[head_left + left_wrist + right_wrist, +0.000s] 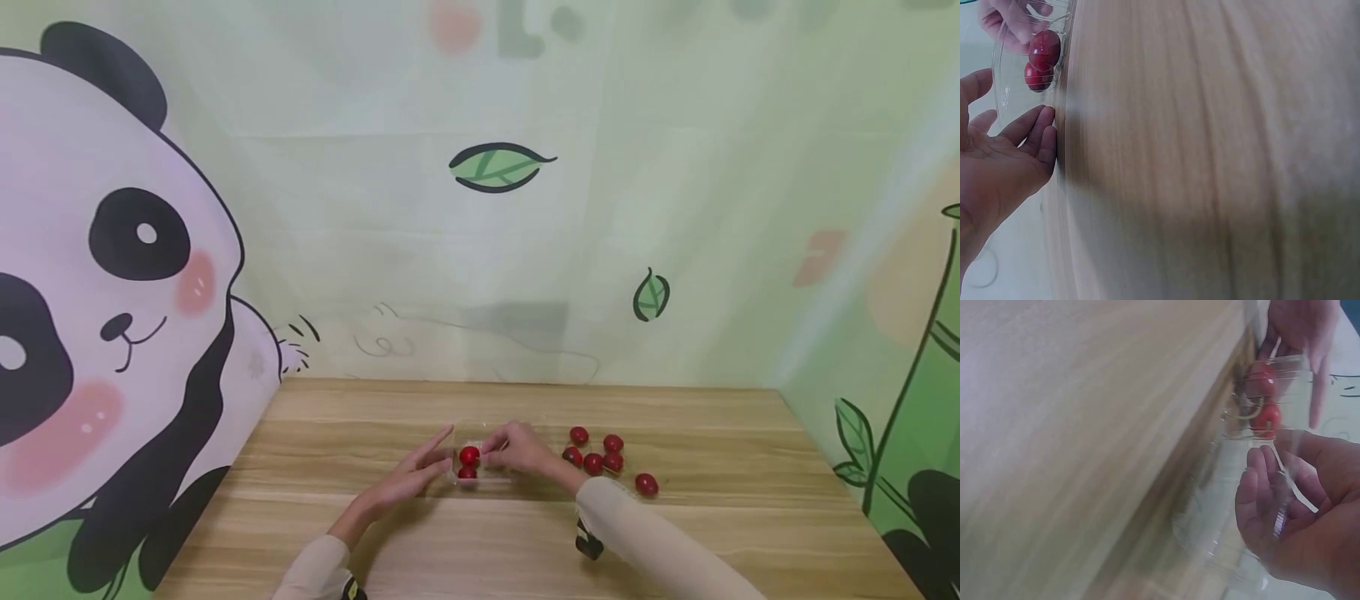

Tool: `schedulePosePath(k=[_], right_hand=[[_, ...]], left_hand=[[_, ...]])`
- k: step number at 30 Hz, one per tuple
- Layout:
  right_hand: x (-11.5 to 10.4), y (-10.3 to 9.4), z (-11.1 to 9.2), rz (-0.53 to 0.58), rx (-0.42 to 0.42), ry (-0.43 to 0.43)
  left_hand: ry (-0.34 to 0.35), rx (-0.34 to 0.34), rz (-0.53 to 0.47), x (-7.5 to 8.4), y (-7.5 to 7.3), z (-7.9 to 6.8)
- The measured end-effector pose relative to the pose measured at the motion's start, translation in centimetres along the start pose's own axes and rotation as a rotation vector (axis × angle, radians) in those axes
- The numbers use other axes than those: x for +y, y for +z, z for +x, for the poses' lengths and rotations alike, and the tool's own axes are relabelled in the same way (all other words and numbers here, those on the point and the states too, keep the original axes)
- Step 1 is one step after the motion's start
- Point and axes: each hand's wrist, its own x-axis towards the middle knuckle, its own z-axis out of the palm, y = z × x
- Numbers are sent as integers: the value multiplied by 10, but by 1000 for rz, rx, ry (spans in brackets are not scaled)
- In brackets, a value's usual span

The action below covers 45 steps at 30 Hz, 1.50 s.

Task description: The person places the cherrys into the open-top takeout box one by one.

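A clear plastic box (486,481) stands on the table with two cherries, a nearer one (467,472) and a brighter one (468,455), at its left end. My left hand (408,481) lies along that end with fingers extended, the fingertips right at the wall. My right hand (519,450) reaches into the box with fingers curled, thumb and fingertips pinching at the brighter cherry. In the right wrist view a pale stem curves off a cherry (1266,419), close by the thumb of my right hand (1297,500). The box's right part is mostly hidden behind the right hand.
Several loose cherries (593,463) lie together to the right of the box, beside the right forearm. A single cherry (647,484) sits apart, near the right sleeve. The wooden table (480,542) ends at a printed panda backdrop (360,208).
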Motion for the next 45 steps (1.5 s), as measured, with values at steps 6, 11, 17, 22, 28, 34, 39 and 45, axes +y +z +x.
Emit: schedulePosePath(k=[6, 11, 17, 22, 28, 34, 39, 45], right_hand=[[-3, -16, -7, -49, 44, -73], [-1, -38, -20, -71, 65, -50], [10, -67, -41, -82, 100, -31], [26, -87, -57, -74, 147, 2], [38, -108, -81, -7, 156, 72], [55, -127, -106, -7, 166, 112], [68, -139, -125, 2, 169, 164], [84, -152, -146, 15, 173, 166]], left_hand=[[3, 9, 11, -3, -1, 1], [11, 18, 4, -3, -1, 0], [12, 13, 7, -1, -1, 0], [12, 16, 7, 1, -2, -1], [4, 19, 11, 0, -1, -1], [4, 16, 13, -1, 0, 0], [-5, 15, 13, -1, 1, 0], [-8, 12, 13, -1, 1, 1]])
